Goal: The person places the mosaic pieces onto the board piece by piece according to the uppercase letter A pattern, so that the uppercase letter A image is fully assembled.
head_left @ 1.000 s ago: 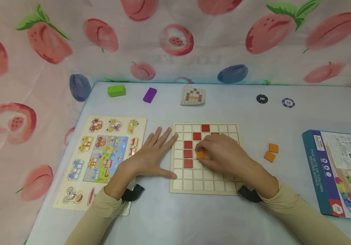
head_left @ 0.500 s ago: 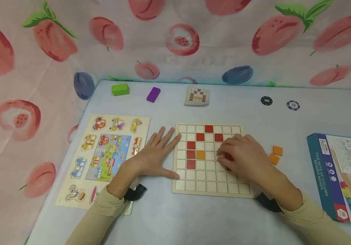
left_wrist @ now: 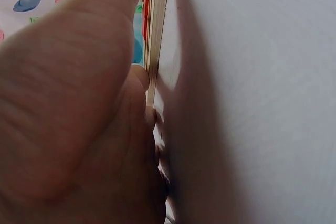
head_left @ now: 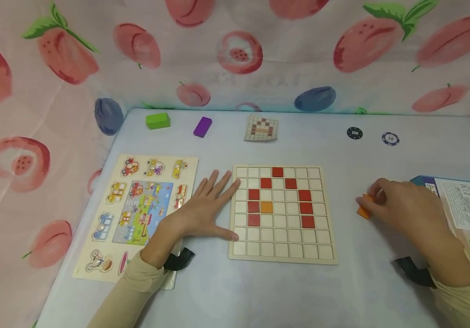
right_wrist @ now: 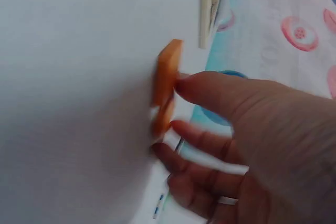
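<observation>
A square wooden grid board (head_left: 282, 248) lies mid-table, with several red tiles (head_left: 278, 172) arranged like an arch and one orange tile (head_left: 266, 207) in its cells. Spread flat beside it, my left hand (head_left: 203, 210) touches the board's left edge with thumb and forefinger. In the left wrist view the palm hides most of the board's edge (left_wrist: 159, 24). My right hand (head_left: 407, 212) is right of the board, thumb and forefinger curled around the loose orange tiles (head_left: 363, 212). The right wrist view, blurred, has the thumb against one orange tile (right_wrist: 168, 72) and a fingertip by the other.
A vehicle puzzle board (head_left: 95, 218) lies left, partly under the left forearm. Along the back are a green block (head_left: 158, 121), a purple block (head_left: 203, 127), a pattern card (head_left: 261, 128), a black chip (head_left: 355, 133) and a white-blue chip (head_left: 390, 139). A box (head_left: 468, 205) is at right.
My right hand has left an orange tile on the board and moved right, off the board, to the loose orange tiles. The left hand stays at the board's edge.
</observation>
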Available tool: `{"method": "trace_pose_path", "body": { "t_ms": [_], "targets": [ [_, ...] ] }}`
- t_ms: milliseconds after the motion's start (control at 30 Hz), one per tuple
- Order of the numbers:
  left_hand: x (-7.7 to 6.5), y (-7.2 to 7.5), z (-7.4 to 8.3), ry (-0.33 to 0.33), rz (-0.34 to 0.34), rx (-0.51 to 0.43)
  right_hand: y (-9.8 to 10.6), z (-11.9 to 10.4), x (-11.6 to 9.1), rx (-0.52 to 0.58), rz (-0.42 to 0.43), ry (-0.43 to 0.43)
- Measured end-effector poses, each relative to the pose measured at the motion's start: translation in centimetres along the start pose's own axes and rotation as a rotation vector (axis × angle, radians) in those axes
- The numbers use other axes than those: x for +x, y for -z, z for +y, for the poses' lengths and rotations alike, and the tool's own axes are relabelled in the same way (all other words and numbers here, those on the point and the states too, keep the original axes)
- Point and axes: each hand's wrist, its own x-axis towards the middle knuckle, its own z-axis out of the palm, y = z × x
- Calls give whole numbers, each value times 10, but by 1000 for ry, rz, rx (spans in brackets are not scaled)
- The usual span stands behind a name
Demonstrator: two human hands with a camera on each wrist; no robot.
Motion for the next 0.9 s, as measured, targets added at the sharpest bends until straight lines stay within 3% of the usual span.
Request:
{"method": "trace_pose_path", "body": {
  "t_ms": [100, 267, 433, 533, 767, 900],
  "targets": [
    [0, -1, 0, -10, 5, 0, -4, 1, 3, 27, -17, 49],
    [1, -1, -1, -1, 3, 10, -8, 0, 4, 40, 49, 96],
    [0, 0, -2, 4, 0, 5, -9, -21, 3, 90, 89, 140],
    [-2, 1, -2, 6, 1, -2, -12, -50, 5, 117, 101, 236],
    [-3, 1, -1, 10, 0, -3, -28, -122, 16, 147, 114, 597],
    [-2, 1, 0, 4, -5, -4, -35, -139, 23, 135, 124, 676]
  ]
}}
